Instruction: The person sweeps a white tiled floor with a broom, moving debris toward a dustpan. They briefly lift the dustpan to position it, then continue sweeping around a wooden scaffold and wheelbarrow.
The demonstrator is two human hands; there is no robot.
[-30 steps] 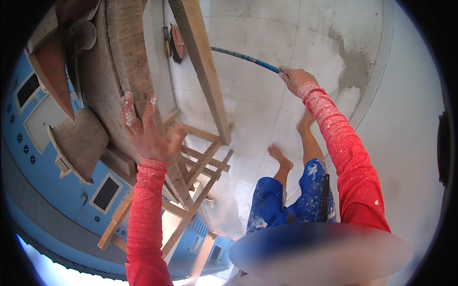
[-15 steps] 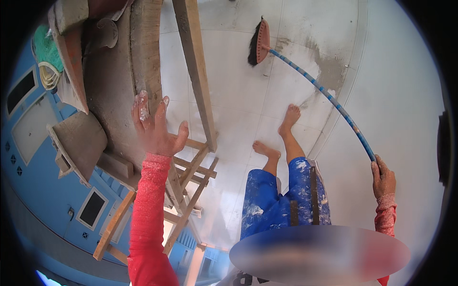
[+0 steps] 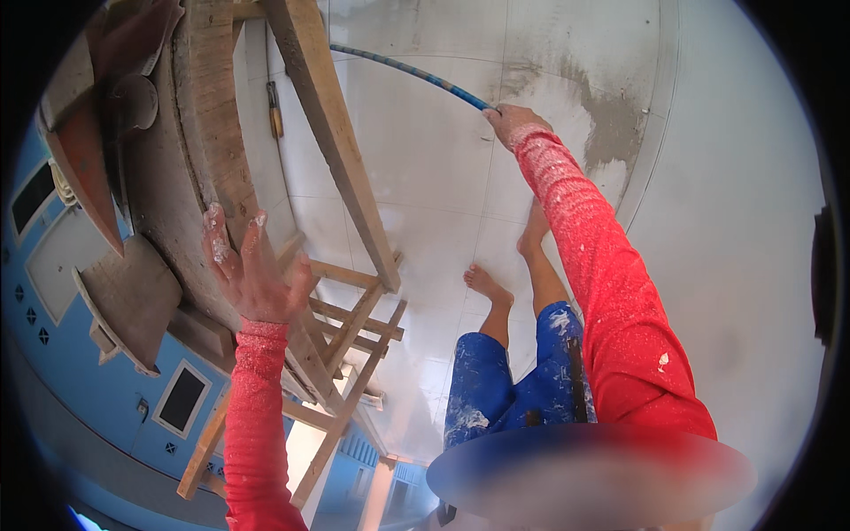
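Observation:
My right hand (image 3: pixel 517 126) grips the end of a broom's blue striped handle (image 3: pixel 425 77), with the arm stretched forward over the floor. The handle runs left behind a wooden post, and the broom's head is hidden. My left hand (image 3: pixel 257 273) is open, its fingers spread over the edge of a wooden plank (image 3: pixel 217 115) on a raised wooden stand. Whitish residue coats its fingertips, and no object is in it.
A wooden post (image 3: pixel 341 142) and crossed braces (image 3: pixel 354 327) stand left of my feet. On the platform lie an orange-brown board (image 3: pixel 88 159) and a grey worn panel (image 3: pixel 133 288). A wooden-handled tool (image 3: pixel 275 111) rests beyond the post. Grey residue (image 3: pixel 611 124) stains the tiled floor.
My right hand has swung forward and left with the broom, whose head has passed out of sight behind the wood. The view has shifted slightly; my left hand remains at the plank.

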